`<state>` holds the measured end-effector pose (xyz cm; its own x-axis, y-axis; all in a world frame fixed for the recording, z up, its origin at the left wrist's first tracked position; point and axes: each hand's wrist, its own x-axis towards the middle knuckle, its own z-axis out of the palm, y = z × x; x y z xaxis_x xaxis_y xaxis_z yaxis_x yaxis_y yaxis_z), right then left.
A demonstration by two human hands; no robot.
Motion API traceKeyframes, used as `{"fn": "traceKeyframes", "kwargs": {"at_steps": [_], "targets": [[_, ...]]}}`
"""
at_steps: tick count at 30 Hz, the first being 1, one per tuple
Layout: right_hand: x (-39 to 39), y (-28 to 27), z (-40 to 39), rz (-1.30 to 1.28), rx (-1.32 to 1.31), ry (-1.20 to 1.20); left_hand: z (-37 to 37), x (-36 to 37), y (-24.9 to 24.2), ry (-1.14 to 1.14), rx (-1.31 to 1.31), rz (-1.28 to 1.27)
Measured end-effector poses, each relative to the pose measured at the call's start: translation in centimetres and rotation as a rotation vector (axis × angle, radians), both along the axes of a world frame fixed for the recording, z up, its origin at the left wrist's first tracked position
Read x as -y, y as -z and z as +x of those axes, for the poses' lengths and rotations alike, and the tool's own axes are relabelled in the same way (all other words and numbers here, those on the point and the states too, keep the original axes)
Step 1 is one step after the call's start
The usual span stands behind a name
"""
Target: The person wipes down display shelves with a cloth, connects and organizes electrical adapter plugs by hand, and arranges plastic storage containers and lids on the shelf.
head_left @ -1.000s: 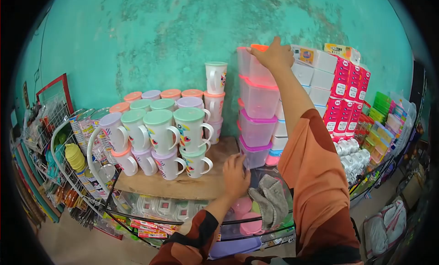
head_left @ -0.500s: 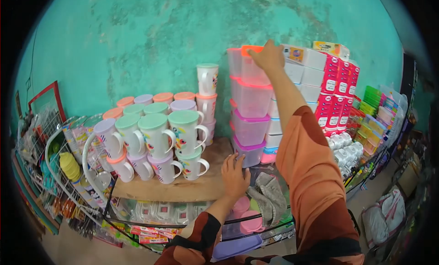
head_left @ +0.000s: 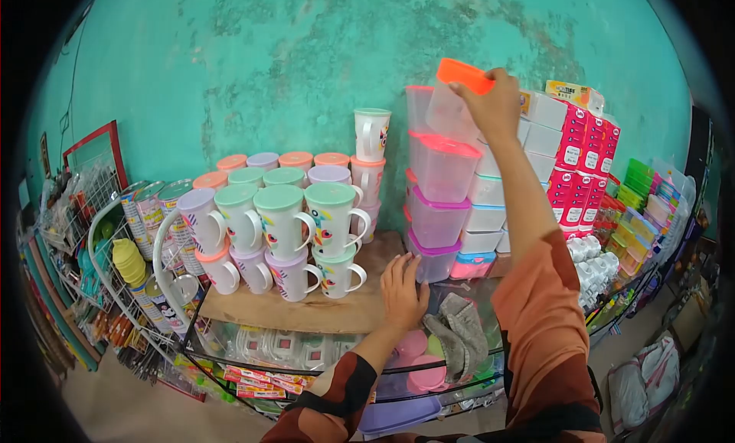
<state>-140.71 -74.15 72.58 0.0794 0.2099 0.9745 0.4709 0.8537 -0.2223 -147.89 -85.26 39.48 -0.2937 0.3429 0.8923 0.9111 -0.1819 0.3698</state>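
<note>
My right hand [head_left: 494, 102] is closed on the orange lid of a clear container [head_left: 445, 112], which tilts above the front stack. Under it stands a container with a pink lid [head_left: 445, 167], then ones with purple lids [head_left: 440, 217]. My left hand [head_left: 404, 294] rests with fingers spread at the right edge of the wooden board [head_left: 306, 311], by the bottom container [head_left: 432, 264], and holds nothing. Several lidded mugs [head_left: 282, 221] stand in two layers on the board, left of my left hand. A grey cloth [head_left: 459, 336] lies to its right.
White boxes [head_left: 540, 137] and pink packs [head_left: 582, 141] are stacked at the right. Wire racks [head_left: 115, 248] hold goods at the left. Pink tubs [head_left: 426, 374] sit below the board's level. A green wall [head_left: 291, 68] stands behind.
My right hand has lifted the orange-lidded container off the stack and tilted it. My left hand stays by the bottom container. The view has shifted slightly.
</note>
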Motion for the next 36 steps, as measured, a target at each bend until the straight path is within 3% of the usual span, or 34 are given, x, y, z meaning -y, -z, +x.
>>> {"fn": "traceKeyframes", "kwargs": {"at_steps": [5, 7, 11, 12, 14, 17, 21, 25, 32, 35, 36], "targets": [[6.3, 6.3, 5.3, 0.024, 0.138, -0.196, 0.7, 2.0, -2.1, 0.05, 0.052, 0.177], [8.4, 11.2, 6.7, -0.083, 0.251, -0.348, 1.0, 3.2, -2.6, 0.205, 0.093, 0.322], [10.6, 19.7, 6.9, -0.193, 0.546, -0.461, 1.6, 4.3, -1.7, 0.263, 0.207, 0.212], [10.1, 21.6, 6.6, -0.203, 0.548, -0.462, 1.6, 4.0, -1.6, 0.267, 0.345, 0.153], [9.3, 24.4, 5.9, -0.417, 0.638, -0.561, 1.3, 3.7, -1.3, 0.266, 0.484, 0.087], [7.3, 23.6, 5.3, -0.455, 0.722, -0.53, 0.5, 3.4, -1.1, 0.24, 0.584, 0.044], [4.7, 16.7, 3.3, -0.088, 0.439, -0.219, 0.6, 3.1, -0.7, 0.126, 0.448, -0.076], [0.0, 11.4, 0.8, -0.083, 0.475, -0.001, 0.7, 3.4, -0.6, 0.09, 0.402, -0.091], [-3.2, 9.7, -0.1, -0.133, 0.573, 0.038, 0.1, 2.8, 0.2, 0.056, 0.354, -0.033], [-3.1, 9.3, 1.0, -0.074, 0.559, -0.039, 0.0, 2.7, 0.2, 0.049, 0.376, -0.038], [-2.2, 9.1, 1.9, 0.055, 0.518, -0.096, 0.1, 2.7, 0.2, 0.044, 0.393, -0.035]]}}
